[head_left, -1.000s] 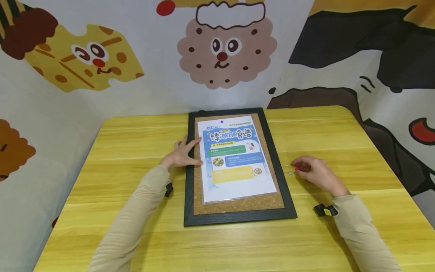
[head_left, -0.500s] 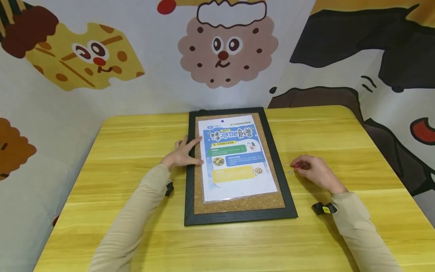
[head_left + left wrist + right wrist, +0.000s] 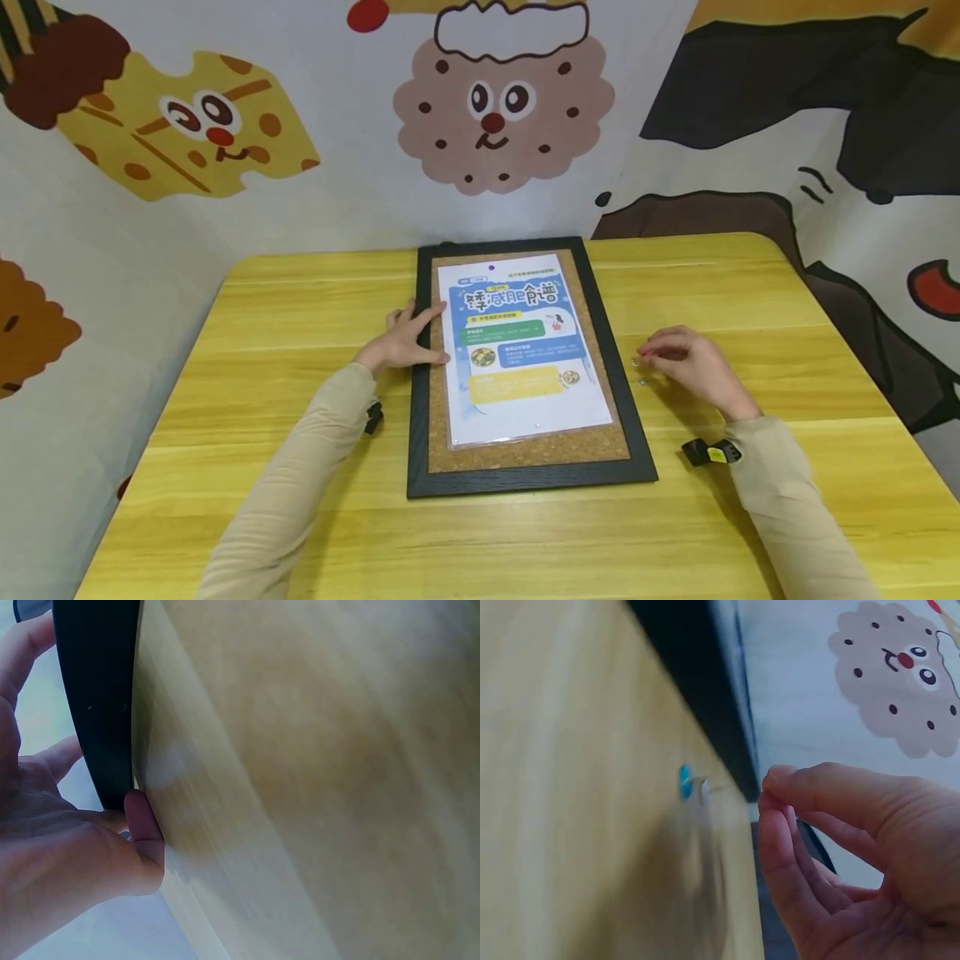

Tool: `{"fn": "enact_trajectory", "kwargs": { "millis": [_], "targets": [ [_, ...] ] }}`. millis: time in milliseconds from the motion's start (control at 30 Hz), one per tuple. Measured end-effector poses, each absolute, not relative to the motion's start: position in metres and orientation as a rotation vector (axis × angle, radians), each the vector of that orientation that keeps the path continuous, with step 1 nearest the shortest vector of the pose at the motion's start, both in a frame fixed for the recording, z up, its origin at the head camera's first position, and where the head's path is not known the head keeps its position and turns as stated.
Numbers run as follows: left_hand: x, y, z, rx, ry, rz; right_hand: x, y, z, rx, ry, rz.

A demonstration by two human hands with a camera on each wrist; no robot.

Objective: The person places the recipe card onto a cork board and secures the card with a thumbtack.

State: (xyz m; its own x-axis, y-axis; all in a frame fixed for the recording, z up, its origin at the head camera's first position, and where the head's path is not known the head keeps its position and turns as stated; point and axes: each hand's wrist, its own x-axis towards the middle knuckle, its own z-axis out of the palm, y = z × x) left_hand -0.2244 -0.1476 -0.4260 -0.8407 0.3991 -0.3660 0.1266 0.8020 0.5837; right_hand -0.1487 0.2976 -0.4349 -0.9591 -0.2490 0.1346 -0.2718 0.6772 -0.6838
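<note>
A printed poster [image 3: 528,421] in a clear sleeve lies on a cork board [image 3: 517,454] with a black frame [image 3: 525,482]. A purple pushpin [image 3: 491,267] sits at its top edge. My left hand [image 3: 397,343] spans the frame's left side, thumb and one finger spread onto the poster's edge. In the left wrist view, another finger rests against the frame's outer side [image 3: 94,705]. To the right of the board my right hand [image 3: 693,362] pinches a pink-red pushpin [image 3: 643,353], mostly hidden by the fingertips. In the right wrist view those fingertips hide it.
Beside the frame's right edge, two small pushpins lie on the table, one blue [image 3: 685,782] and one pale [image 3: 705,790]. The yellow wood-grain table [image 3: 525,550] backs onto a cartoon-printed wall covering [image 3: 337,208].
My right hand has risen slightly from the tabletop and shifted a little, with the pink-red pushpin now mostly covered by the fingertips. My left hand and the board stay in place.
</note>
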Motion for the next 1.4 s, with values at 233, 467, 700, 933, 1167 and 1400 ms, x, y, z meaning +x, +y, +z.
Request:
{"fn": "enact_trajectory", "kwargs": {
  "millis": [233,467,700,933,1167,1400],
  "targets": [
    [-0.224,-0.148,-0.426,0.395,2.509,0.762,-0.157,0.282,-0.425,0.296,-2.857,1.453],
    [-0.224,-0.149,-0.428,0.398,2.508,0.771,-0.165,0.260,-0.420,0.223,-2.872,1.509],
    [-0.224,-0.149,-0.429,0.401,2.508,0.768,-0.171,0.238,-0.419,0.234,-2.902,1.453],
    [-0.223,-0.148,-0.429,0.395,2.511,0.765,-0.176,0.219,-0.422,0.270,-2.905,1.447],
    [-0.223,-0.148,-0.428,0.384,2.518,0.774,-0.181,0.200,-0.423,0.333,-2.927,1.433],
    [-0.224,-0.149,-0.430,0.378,2.522,0.767,-0.185,0.182,-0.422,0.374,-2.945,1.431]
  ]
}}
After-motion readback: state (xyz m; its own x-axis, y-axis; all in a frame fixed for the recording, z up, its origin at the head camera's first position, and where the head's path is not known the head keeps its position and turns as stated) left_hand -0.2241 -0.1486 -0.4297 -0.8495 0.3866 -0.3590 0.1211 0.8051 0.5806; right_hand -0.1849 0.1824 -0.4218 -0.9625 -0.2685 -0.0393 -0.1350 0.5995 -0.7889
